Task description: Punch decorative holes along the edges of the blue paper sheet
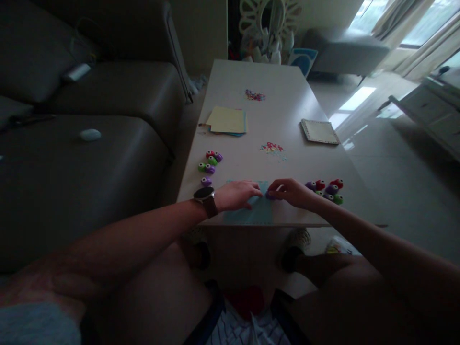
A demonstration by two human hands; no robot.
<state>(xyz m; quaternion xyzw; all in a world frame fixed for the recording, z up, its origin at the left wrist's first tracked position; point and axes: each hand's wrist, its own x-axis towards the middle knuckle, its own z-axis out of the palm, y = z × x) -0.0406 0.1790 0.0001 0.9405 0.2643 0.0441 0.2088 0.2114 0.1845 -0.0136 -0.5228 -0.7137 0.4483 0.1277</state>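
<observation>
Atop our white rectangular table (283, 79), our left hand (237, 195), fingers spread, is part-hiding pale-blue paper (249, 215); our right hand (293, 191) is pinching a half-hidden purple object (270, 195).

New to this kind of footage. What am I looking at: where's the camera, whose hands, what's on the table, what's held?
No machine here: these are a person's bare hands. The single picture comes from a camera worn on that person's head, looking forward and down, so the arms enter from below.

The left hand, watch on its wrist, rests on a light blue sheet. The right hand has a small purple piece in its fingers, at the sheet's right edge.

Also on the white table: red, green and purple pieces grouped left and right, stacked paper, two scatters of tiny colored bits, and a pale square item at right.
</observation>
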